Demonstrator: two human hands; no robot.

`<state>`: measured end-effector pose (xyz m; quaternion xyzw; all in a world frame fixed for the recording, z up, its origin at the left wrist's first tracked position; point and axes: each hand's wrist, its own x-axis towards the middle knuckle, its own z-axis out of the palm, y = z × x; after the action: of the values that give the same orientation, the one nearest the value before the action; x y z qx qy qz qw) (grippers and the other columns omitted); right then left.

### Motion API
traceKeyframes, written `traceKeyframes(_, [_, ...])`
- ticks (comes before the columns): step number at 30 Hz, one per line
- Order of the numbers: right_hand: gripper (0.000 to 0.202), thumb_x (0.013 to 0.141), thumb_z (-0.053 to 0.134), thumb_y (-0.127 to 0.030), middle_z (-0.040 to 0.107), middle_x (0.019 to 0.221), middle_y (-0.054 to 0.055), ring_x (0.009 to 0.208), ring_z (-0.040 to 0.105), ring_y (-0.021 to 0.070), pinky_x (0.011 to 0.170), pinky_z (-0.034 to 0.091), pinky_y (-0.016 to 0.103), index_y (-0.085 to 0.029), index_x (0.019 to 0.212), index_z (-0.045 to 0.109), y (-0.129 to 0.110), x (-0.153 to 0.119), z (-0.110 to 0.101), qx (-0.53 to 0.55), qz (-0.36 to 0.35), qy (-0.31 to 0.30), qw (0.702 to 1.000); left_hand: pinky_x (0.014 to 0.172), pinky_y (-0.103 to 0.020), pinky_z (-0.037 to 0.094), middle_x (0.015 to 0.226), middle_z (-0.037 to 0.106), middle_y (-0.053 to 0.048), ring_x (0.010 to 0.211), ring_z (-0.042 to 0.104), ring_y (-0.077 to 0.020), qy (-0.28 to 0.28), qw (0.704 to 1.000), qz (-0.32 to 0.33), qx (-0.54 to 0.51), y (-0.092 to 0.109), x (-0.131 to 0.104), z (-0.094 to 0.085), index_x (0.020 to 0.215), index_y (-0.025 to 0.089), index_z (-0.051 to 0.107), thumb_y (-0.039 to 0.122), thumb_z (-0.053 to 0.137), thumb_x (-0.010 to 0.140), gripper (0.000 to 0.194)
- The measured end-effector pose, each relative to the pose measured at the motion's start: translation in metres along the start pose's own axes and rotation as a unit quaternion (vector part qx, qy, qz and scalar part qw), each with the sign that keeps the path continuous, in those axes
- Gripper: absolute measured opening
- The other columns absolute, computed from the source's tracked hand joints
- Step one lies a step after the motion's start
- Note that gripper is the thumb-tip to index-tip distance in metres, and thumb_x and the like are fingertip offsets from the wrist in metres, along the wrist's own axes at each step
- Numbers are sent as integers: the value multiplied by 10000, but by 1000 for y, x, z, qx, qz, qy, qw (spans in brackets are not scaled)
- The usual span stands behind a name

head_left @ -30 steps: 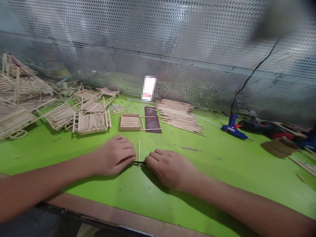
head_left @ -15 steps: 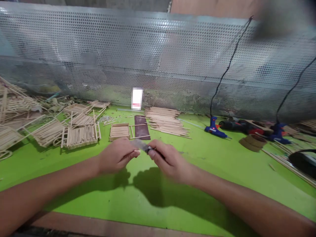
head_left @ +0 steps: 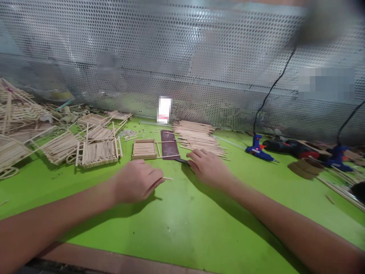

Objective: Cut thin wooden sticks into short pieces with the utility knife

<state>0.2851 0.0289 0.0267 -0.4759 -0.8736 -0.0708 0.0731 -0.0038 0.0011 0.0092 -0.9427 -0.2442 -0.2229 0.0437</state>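
Note:
My left hand (head_left: 138, 180) is closed in a pinch around a short thin wooden stick (head_left: 169, 178), whose end juts out to the right. My right hand (head_left: 209, 167) is low over the table with its fingers curled round a knife; only the dark blade (head_left: 180, 160) shows, pointing left, and the handle is hidden under the hand. Just beyond the blade lies a dark brown strip (head_left: 170, 147). A small tray made of sticks (head_left: 144, 149), with two long rails reaching over the strip, sits beyond my left hand. Behind my right hand is a pile of loose sticks (head_left: 196, 135).
Several stick-built pieces (head_left: 98, 154) crowd the left side. At the right lie a blue glue gun (head_left: 259, 148) with a hanging cord, a second blue glue gun (head_left: 339, 158) and a brown ring (head_left: 305, 167). A perforated metal screen (head_left: 142, 57) stands behind the green table (head_left: 171, 228).
My hands have moved apart. My right hand went forward and right with the knife, down to the table near the brown strip. The stick in my left hand now shows clearly.

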Motion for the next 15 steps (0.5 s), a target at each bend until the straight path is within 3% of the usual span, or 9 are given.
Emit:
traceKeyframes(2, [283, 1094, 416, -289, 720, 1102, 125, 984, 660, 246, 823, 497, 375, -157, 1148, 661, -11, -7, -4, 42, -60, 40, 996, 492, -271, 407, 632, 678, -22, 471, 561, -122, -3, 1000, -2, -2, 3, 0, 1, 849, 168, 682, 248, 392, 1101, 393])
traceKeyframes(5, [299, 1094, 430, -355, 732, 1001, 84, 852, 668, 205, 768, 508, 359, -160, 1163, 646, -34, -20, -13, 139, -140, 33, 980, 512, -277, 408, 637, 674, -21, 485, 553, -124, 10, 1000, 5, -18, 9, 3, 3, 869, 161, 689, 250, 405, 1098, 376])
traceKeyframes(9, [248, 1022, 581, -350, 718, 992, 66, 810, 654, 197, 698, 487, 337, -167, 1188, 607, -54, -27, -20, 223, -111, -38, 968, 583, -297, 408, 715, 661, -43, 617, 560, -155, 43, 998, 0, -46, 20, 9, 0, 866, 147, 695, 269, 427, 1080, 364])
traceKeyframes(12, [270, 968, 663, -323, 707, 1108, 87, 937, 656, 214, 790, 514, 355, -177, 1186, 601, -56, -25, -17, 297, -72, -58, 950, 627, -298, 422, 759, 669, -47, 688, 573, -167, 59, 988, -29, -136, 30, 11, -5, 876, 152, 707, 294, 442, 1081, 364])
traceKeyframes(15, [363, 949, 700, -359, 679, 1227, 109, 1056, 647, 236, 900, 529, 395, -187, 1251, 595, -55, -23, -9, 424, -63, -71, 901, 653, -264, 462, 849, 732, -24, 731, 633, -147, 23, 953, -101, -286, 35, 12, -9, 975, 170, 719, 300, 493, 1074, 278])
